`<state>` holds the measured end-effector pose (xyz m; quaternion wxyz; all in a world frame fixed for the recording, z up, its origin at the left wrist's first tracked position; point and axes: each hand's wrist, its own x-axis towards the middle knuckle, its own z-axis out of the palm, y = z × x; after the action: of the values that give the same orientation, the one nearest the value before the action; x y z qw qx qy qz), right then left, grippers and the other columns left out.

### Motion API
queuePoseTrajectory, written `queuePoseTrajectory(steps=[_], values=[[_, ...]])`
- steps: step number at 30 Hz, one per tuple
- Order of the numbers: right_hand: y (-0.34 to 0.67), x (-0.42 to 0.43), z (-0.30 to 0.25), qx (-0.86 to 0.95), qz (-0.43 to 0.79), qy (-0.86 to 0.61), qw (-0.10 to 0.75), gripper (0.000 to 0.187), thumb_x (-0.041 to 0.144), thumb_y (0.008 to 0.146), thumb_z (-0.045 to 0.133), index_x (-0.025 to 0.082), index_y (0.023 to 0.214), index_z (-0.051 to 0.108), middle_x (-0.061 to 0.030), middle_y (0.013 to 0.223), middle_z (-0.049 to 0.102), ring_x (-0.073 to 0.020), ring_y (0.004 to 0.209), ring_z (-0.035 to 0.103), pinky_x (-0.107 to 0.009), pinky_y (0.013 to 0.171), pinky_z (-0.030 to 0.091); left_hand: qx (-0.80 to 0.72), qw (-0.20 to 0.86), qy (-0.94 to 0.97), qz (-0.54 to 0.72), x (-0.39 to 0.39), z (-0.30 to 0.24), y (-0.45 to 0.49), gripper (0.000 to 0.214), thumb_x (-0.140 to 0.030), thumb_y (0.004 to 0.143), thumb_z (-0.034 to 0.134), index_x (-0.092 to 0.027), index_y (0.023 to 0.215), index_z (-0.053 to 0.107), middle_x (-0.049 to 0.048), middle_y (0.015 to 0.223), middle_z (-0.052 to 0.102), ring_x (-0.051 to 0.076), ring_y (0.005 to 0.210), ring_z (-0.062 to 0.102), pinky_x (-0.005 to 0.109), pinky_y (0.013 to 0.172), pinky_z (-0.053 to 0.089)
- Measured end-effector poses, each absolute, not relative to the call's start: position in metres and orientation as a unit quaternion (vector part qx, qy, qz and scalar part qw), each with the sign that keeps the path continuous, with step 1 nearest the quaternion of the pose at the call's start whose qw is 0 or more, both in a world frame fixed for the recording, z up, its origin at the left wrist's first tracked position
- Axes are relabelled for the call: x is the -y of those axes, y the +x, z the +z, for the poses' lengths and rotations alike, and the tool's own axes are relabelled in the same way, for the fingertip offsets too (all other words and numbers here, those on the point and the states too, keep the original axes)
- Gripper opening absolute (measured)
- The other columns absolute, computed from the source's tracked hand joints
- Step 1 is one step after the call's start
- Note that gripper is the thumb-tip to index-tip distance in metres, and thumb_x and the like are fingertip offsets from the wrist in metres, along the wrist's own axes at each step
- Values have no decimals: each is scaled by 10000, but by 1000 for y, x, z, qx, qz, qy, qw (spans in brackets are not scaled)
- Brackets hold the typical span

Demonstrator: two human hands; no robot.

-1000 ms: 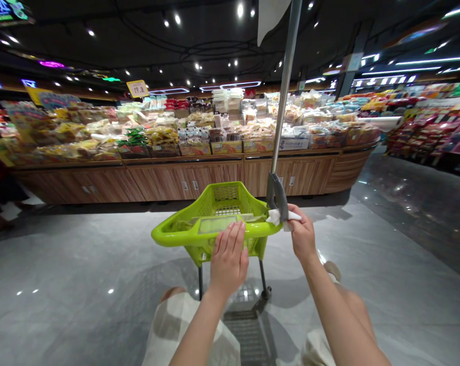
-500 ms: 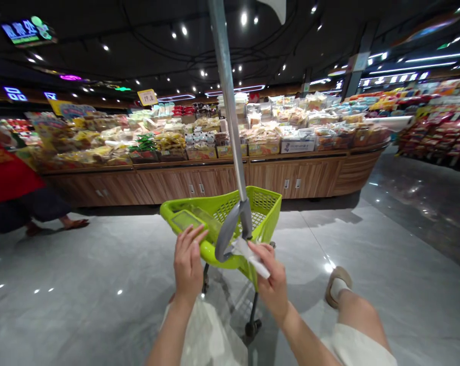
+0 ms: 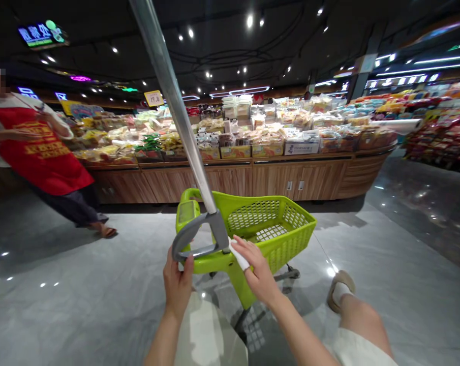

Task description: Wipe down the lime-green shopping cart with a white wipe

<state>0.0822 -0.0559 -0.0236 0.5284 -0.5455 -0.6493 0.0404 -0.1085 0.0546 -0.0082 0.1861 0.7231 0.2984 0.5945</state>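
Glossy grey shop floor [image 3: 100, 305] | wooden counter [image 3: 321, 178] | left hand [image 3: 178, 282] gripping green cart [image 3: 277, 249] | right hand [image 3: 259, 274] clasping white wipe [image 3: 239, 257]

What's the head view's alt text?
Right hand holds a white cloth at a green shopping cart beside a grey loop handle on a metal pole; left hand is at the loop's outer end. Behind: packaged goods on a wooden counter.

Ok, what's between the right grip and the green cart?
A white wipe or tissue, under the right grip, beside the gray bracket on the green cart; the head view shows it.
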Motion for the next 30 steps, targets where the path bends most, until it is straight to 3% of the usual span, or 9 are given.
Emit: queuePoseTrajectory(steps=[3, 5, 7, 9, 13, 15, 21, 26, 30], values=[[76, 55, -24, 619, 78, -559, 546, 546, 94, 795, 454, 293, 1281, 602, -31, 1322, 626, -202, 1248, 538, -429, 1074, 322, -313, 64, 656, 684, -39, -8, -110, 633, -241, 870, 620, -207, 1438, 343, 153, 1408, 458, 229, 1300, 473, 384, 1044, 425], [77, 54, -26, 614, 92, -564, 544, 535, 97, 802, 431, 294, 1263, 619, -23, 1268, 660, -197, 1206, 561, -405, 1021, 353, -250, -68, 701, 664, -20, -6, -107, 654, -160, 832, 642, -216, 1428, 378, 140, 1405, 467, 220, 1326, 441, 365, 1071, 397], [79, 52, -29, 624, 89, -562, 535, 527, 108, 827, 391, 288, 1268, 617, -20, 1264, 662, -187, 1197, 562, -389, 997, 359, -130, -140, 847, 496, 1, -1, -100, 569, -107, 867, 540, -211, 1414, 422, 108, 1329, 572, 181, 1271, 510, 333, 1099, 359], [80, 52, -35, 645, 61, -557, 520, 517, 127, 849, 370, 269, 1290, 600, -32, 1292, 645, -179, 1208, 553, -379, 995, 353, -111, -169, 910, 361, 18, 5, -89, 555, -110, 876, 488, -168, 1424, 422, 98, 1351, 589, 184, 1315, 480, 357, 1177, 230], [90, 68, -54, 687, -15, -577, 441, 606, 106, 830, 368, 229, 1415, 469, -61, 1458, 504, -164, 1334, 450, -375, 1069, 281, -224, -161, 938, 212, 22, 11, -73, 635, -117, 845, 453, 10, 1452, 319, 205, 1520, 382, 291, 1444, 293, 432, 1199, 183], [106, 85, -69, 679, -41, -615, 398, 656, 72, 807, 358, 240, 1436, 439, -54, 1489, 467, -159, 1372, 407, -389, 1113, 216, -241, -151, 944, 167, 15, 8, -73, 595, -118, 869, 409, 11, 1445, 331, 211, 1476, 437, 293, 1424, 332, 465, 1208, 163], [142, 129, -106, 451, -134, -798, 377, 643, 55, 775, 344, 276, 1343, 549, -59, 1373, 587, -213, 1327, 469, -487, 1100, 167, -250, -116, 947, 163, 6, -1, -82, 592, -117, 862, 408, 3, 1437, 333, 208, 1440, 452, 314, 1405, 336, 472, 1207, 197], [66, 96, -66, 504, -90, -780, 359, 633, 61, 788, 349, 232, 1378, 500, -47, 1399, 563, -199, 1310, 447, -473, 1129, 117, -266, -87, 942, 187, 6, -7, -82, 595, -136, 870, 408, -22, 1446, 314, 213, 1438, 444, 316, 1409, 324, 511, 1195, 217], [13, 63, -31, 570, -35, -741, 353, 603, 85, 820, 356, 188, 1403, 466, -70, 1450, 511, -211, 1276, 432, -415, 1038, 249, -276, -84, 936, 202, 5, -11, -85, 586, -147, 885, 400, -22, 1450, 307, 211, 1459, 427, 314, 1423, 303, 507, 1201, 207]])
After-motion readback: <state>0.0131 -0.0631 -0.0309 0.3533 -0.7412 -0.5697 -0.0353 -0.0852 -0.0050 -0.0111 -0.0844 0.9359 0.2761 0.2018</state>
